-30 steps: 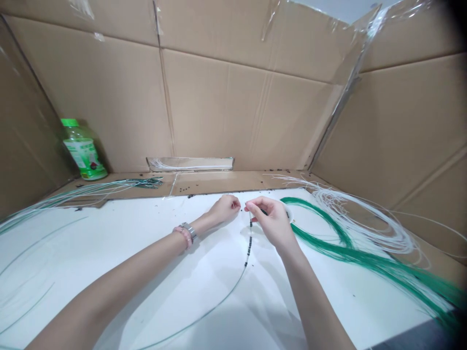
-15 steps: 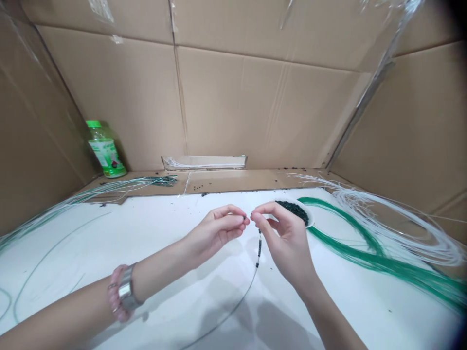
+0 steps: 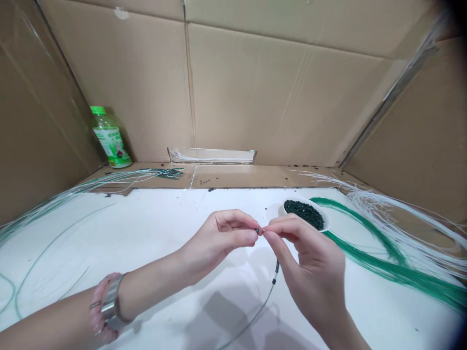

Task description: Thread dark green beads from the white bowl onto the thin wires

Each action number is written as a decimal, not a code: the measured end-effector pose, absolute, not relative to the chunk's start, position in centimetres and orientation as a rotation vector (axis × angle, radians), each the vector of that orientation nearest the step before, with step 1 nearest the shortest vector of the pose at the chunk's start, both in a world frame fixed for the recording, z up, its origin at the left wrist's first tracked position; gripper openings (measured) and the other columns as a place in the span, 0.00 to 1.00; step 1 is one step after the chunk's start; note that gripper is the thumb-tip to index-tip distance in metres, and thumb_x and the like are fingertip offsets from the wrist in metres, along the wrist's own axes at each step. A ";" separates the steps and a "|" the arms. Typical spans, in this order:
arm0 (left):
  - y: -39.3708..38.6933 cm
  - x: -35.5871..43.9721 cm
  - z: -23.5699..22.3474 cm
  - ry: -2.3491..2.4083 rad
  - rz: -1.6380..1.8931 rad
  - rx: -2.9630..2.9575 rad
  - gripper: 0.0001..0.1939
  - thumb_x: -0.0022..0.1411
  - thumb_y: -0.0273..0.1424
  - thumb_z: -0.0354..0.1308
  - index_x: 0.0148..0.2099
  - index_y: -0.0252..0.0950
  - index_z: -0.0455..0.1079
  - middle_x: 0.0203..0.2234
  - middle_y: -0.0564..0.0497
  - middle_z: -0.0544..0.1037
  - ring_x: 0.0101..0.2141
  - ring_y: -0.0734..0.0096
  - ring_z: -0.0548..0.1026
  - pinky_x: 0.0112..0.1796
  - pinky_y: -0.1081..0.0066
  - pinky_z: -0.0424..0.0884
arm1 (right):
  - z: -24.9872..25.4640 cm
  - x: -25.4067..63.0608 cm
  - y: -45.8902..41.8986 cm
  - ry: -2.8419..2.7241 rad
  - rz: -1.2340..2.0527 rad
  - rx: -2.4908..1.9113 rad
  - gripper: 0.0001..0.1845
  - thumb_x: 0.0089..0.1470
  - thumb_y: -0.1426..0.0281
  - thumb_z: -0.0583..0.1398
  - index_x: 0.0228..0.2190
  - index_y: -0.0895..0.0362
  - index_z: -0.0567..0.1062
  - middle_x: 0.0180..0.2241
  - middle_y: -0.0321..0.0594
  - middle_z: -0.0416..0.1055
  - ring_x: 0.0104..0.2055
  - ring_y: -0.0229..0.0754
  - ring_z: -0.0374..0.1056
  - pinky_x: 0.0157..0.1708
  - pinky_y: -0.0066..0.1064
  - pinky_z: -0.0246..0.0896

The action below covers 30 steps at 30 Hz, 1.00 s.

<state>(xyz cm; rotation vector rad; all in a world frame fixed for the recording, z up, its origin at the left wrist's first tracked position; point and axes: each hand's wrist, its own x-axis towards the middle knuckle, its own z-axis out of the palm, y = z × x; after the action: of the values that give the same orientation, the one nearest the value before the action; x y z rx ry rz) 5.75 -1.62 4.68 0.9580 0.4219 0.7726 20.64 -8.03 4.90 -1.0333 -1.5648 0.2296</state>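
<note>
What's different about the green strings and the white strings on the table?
The green strands are dark green, while the white strands are pale. The green strands lie packed together in a smooth band, while the white strands spread apart in loose, airy loops. The white strands also stretch back over the brown cardboard, while the green strands lie mostly on the white surface. Both are long, thin and bendy-looking, and both curve across the right side.

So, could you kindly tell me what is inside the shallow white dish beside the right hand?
The shallow white dish holds a heap of small dark green beads. The beads cover its floor, and the right hand hides its near edge.
</note>
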 end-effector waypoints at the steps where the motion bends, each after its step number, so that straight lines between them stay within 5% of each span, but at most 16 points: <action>1: -1.7 5.8 4.8 0.430 0.771 0.957 0.04 0.47 0.25 0.70 0.28 0.37 0.78 0.26 0.56 0.79 0.30 0.81 0.74 0.34 0.81 0.70 | 4.9 20.6 -8.1 -1.572 0.227 -1.027 0.07 0.55 0.78 0.59 0.28 0.56 0.71 0.27 0.34 0.71 0.29 0.33 0.67 0.29 0.24 0.64; 30: -2.4 5.8 4.5 0.491 0.766 0.889 0.09 0.45 0.32 0.72 0.29 0.36 0.77 0.26 0.56 0.79 0.30 0.78 0.74 0.39 0.74 0.67 | 4.8 20.7 -8.1 -1.691 0.088 -1.005 0.09 0.53 0.83 0.59 0.31 0.57 0.71 0.28 0.34 0.71 0.31 0.32 0.67 0.30 0.25 0.63</action>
<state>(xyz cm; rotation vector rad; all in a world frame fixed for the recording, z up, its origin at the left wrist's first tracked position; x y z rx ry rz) 5.82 -2.36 4.47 0.8890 0.4908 0.7664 20.73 -8.07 4.78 -1.0054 -1.6911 0.0885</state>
